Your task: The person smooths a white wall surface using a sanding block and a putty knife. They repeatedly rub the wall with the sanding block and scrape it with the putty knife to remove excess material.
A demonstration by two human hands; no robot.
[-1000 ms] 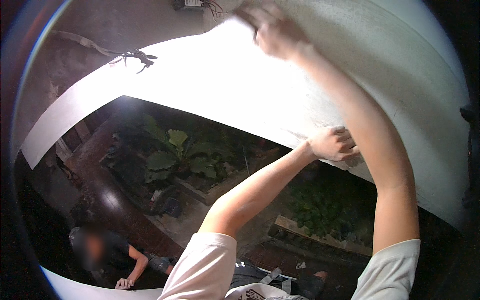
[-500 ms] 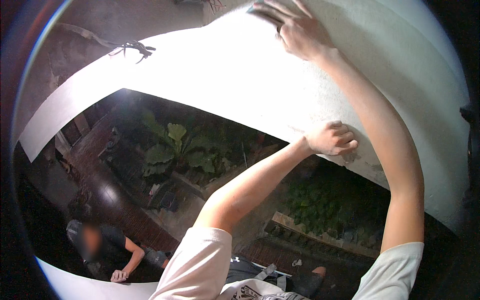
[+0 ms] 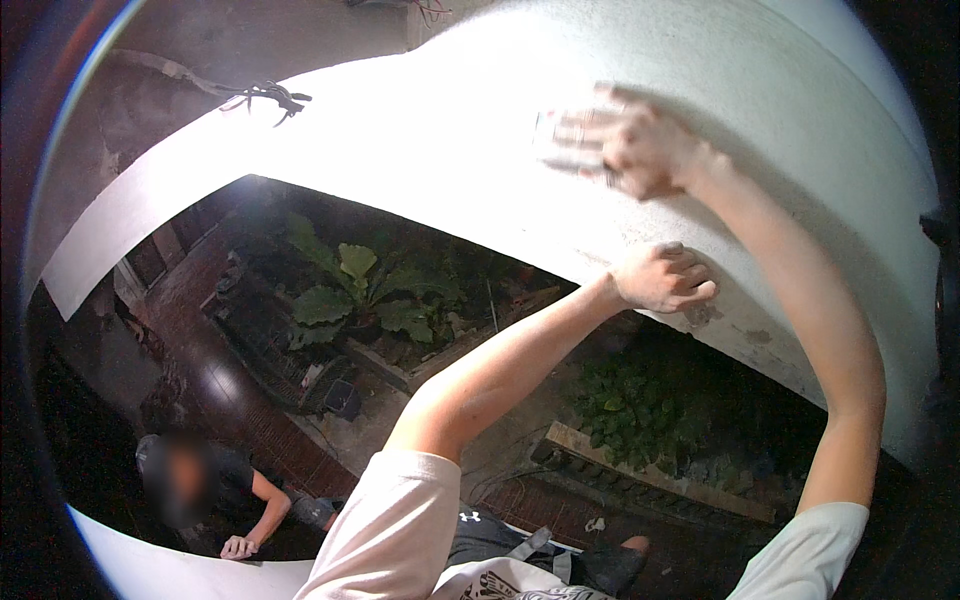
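If weight comes onto the left hand (image 3: 665,278), I judge it could slip off the lower edge of the white curved panel (image 3: 480,140), since it sits so close to that edge; its fingers are curled into a loose fist, nothing visible in them. Beyond it, glare could hide flaws near the right hand (image 3: 640,150), whose fingers reach out, blurred; how far they close, or on what, I cannot tell from my remote view. The panel lies behind both hands, the left by its lower edge, the right before its face, running leftward past dark cables (image 3: 284,97), with leafy plants (image 3: 358,264) farther below.
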